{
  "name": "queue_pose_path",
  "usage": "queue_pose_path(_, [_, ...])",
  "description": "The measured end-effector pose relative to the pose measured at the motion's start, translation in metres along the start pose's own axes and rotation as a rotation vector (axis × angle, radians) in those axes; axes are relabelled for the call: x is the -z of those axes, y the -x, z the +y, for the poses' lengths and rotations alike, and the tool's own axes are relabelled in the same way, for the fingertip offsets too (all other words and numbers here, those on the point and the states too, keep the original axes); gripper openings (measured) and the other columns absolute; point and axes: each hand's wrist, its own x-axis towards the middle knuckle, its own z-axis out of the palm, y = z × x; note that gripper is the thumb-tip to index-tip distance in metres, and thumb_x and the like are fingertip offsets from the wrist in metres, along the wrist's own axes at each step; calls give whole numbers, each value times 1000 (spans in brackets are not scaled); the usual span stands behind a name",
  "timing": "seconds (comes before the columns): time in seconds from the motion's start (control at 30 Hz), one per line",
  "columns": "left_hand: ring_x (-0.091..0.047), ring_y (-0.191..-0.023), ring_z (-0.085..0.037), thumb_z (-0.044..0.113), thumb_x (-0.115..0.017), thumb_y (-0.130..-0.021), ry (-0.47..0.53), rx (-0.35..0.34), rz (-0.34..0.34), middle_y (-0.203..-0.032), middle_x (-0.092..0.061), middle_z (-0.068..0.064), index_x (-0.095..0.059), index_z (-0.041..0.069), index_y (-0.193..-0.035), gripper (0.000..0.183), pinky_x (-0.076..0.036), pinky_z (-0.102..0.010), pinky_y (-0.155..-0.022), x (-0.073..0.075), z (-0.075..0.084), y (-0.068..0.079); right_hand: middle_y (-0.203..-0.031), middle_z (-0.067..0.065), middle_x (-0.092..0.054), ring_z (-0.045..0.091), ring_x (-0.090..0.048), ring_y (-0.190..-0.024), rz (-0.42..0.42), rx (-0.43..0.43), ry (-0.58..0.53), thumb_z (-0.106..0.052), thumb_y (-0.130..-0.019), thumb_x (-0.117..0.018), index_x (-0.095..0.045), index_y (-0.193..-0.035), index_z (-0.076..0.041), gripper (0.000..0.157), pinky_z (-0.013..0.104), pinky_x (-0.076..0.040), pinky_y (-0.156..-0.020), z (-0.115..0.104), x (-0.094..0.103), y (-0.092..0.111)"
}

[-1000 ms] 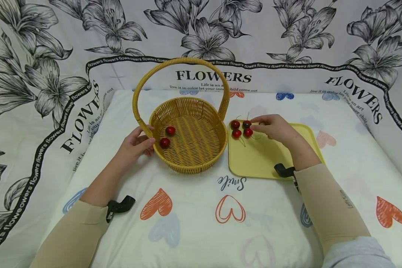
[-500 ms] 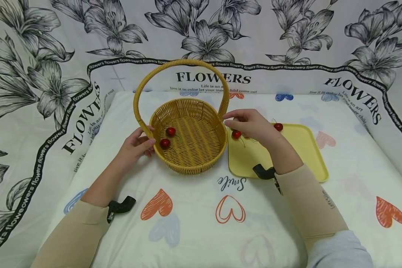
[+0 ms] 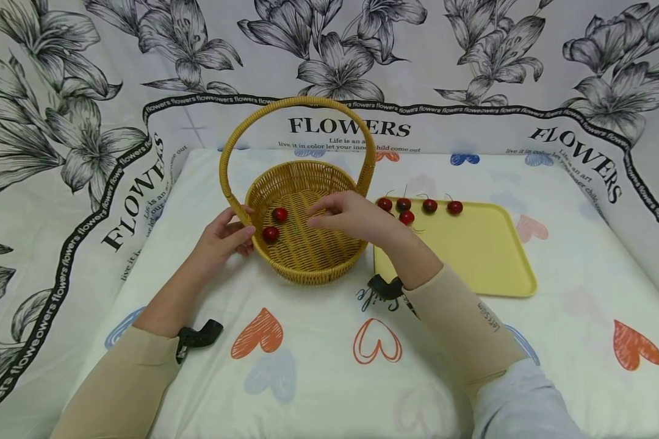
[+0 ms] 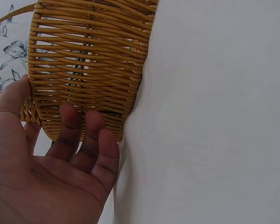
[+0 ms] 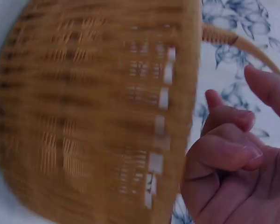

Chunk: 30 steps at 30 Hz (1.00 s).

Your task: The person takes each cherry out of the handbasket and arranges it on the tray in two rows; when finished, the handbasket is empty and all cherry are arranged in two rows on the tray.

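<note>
A round woven basket [image 3: 315, 271] with a tall arched handle [image 3: 302, 100] stands upright on the bedding. Inside, toward its left side, lie two red cherries [image 3: 279, 214]. My left hand [image 3: 219, 236] holds the basket at the left foot of the handle; in the left wrist view its thumb lies at the rim and its other fingers bend by the woven wall [image 4: 88, 51]. Over the basket's right part hangs my right hand [image 3: 351, 216], fingers loosely bent and thumb apart. Nothing shows between those fingers [image 5: 224, 144] in the right wrist view.
To the basket's right lies a yellow tray [image 3: 489, 268], partly covered by my right forearm. Several stemmed cherries [image 3: 429, 206] sit near its far edge. Heart-printed white bedding [image 3: 318, 390] spreads beneath, with flower-patterned cloth [image 3: 340, 67] behind.
My right hand has moved left from the cherries on the tray, past the handle's right foot, to over the basket. The left hand and basket have stayed in place.
</note>
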Motion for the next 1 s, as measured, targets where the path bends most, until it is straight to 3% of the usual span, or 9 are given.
queue_pose_path(0.07, [-62, -81, -25, 16, -64, -104, -4, -1, 2, -95, -67, -7, -46, 7, -143, 45, -58, -30, -68, 1, 0, 1, -121, -2, -65, 19, -56, -106, -13, -18, 24, -37, -99, -70, -73, -125, -18, 33, 37, -48, -91, -6, -12, -6])
queue_pose_path(0.3, [-63, -80, -23, 18, -63, -104, -17, -2, 3, -94, -67, -6, -44, 6, -144, 45, -57, -30, -69, 2, -3, 2, -125, 1, -61, 19, -55, -103, 18, -86, 117, -34, -96, -74, -72, -124, -13, 35, 33, -49, -84, -18, -50, -33])
queue_pose_path(0.43, [-63, -81, -23, 19, -63, -105, -28, 0, 2, -97, -67, -7, -45, 6, -144, 45, -57, -30, -69, 2, -4, 2, -135, 2, -61, 17, -56, -111, 38, -148, 205, -33, -95, -75, -69, -130, -13, 41, 33, -48, -92, -21, -68, -47])
queue_pose_path(0.57, [-63, -83, -25, 21, -63, -105, -44, -2, 2, -100, -67, -8, -46, 7, -144, 45, -56, -32, -69, 2, -4, 1, -145, 5, -57, 20, -54, -126, 48, -177, 291, -29, -98, -70, -58, -145, -10, 52, 37, -45, -104, -23, -82, -60])
queue_pose_path(0.7, [-62, -83, -26, 21, -63, -104, -49, -8, 8, -101, -67, -8, -47, 7, -145, 46, -56, -32, -69, 2, -3, 1, -149, 8, -55, 24, -54, -131, 30, -174, 399, -22, -101, -62, -44, -155, -9, 58, 40, -43, -108, -24, -93, -69])
queue_pose_path(0.83, [-63, -81, -24, 19, -63, -104, -47, -13, 11, -99, -68, -7, -46, 6, -144, 45, -56, -32, -68, 3, -3, 3, -145, 7, -59, 23, -56, -128, -4, -169, 446, -20, -102, -61, -49, -153, -12, 54, 39, -46, -105, -22, -101, -74])
queue_pose_path(1.0, [-63, -80, -24, 21, -64, -104, -55, -24, 3, -98, -69, -7, -48, 7, -144, 45, -56, -32, -69, 2, -2, 2, -137, 5, -64, 22, -60, -123, 31, -152, 474, -23, -99, -69, -60, -144, -12, 47, 38, -48, -101, -20, -101, -74])
